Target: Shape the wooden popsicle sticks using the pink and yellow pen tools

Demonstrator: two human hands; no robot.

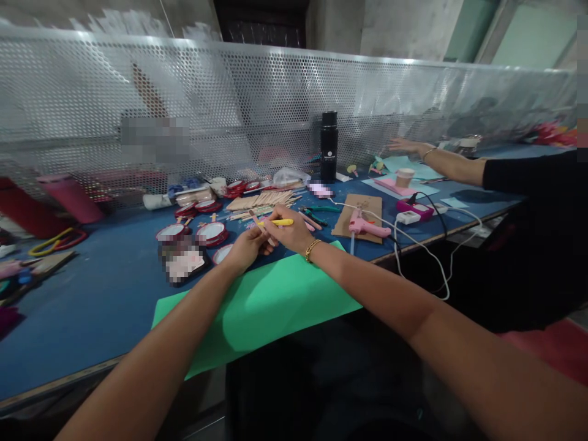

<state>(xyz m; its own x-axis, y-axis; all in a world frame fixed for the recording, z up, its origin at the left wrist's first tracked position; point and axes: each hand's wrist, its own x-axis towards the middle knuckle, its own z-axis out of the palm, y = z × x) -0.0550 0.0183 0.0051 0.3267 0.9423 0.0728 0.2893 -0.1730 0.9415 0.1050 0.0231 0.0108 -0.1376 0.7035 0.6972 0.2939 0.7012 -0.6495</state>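
Observation:
A yellow pen (281, 222) is gripped in my right hand (290, 230), its tip pointing left towards a flat wooden stick (260, 225). My left hand (248, 248) holds this stick, close beside my right hand. Both hands are above the far edge of a green sheet (257, 306) that hangs over the table's front edge. Round red-rimmed pieces (212, 233) lie just left of my hands, and a pile of wooden sticks (264, 201) is behind them.
A pink glue gun (367, 226) rests on cardboard (349, 211) to the right, near white cables. A black bottle (329, 147) stands behind. A co-worker's arm (450, 162) reaches over blue paper at the right. Red and pink bottles lie left.

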